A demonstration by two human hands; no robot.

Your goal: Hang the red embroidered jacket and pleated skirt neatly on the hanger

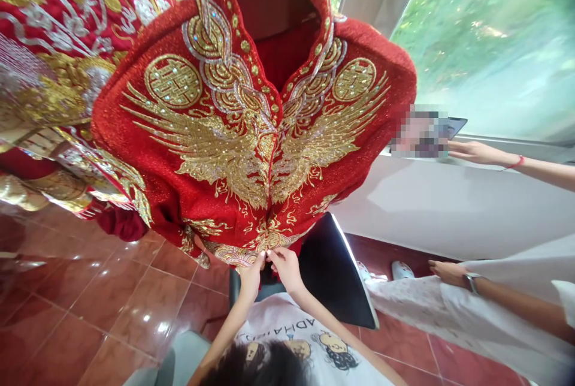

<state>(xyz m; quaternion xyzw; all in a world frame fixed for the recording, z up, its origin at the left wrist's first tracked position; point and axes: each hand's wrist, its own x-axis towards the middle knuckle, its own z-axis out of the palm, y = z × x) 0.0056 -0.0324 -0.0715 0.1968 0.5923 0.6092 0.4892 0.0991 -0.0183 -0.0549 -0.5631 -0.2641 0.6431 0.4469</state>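
Note:
A red embroidered jacket hangs in front of me on a dark hanger. Gold wings, round medallions and sequins cover its chest, and the two front edges meet along the middle. My left hand and my right hand are side by side at the bottom of the front opening. Fingertips of both are pinched on the patterned hem, nearly touching each other. Any small fastener between them is too small to make out.
More embroidered red garments hang at the left. A black chair stands behind the jacket, near a window. At the right, one person's hand holds a phone, and another hand with a watch rests by white clothing.

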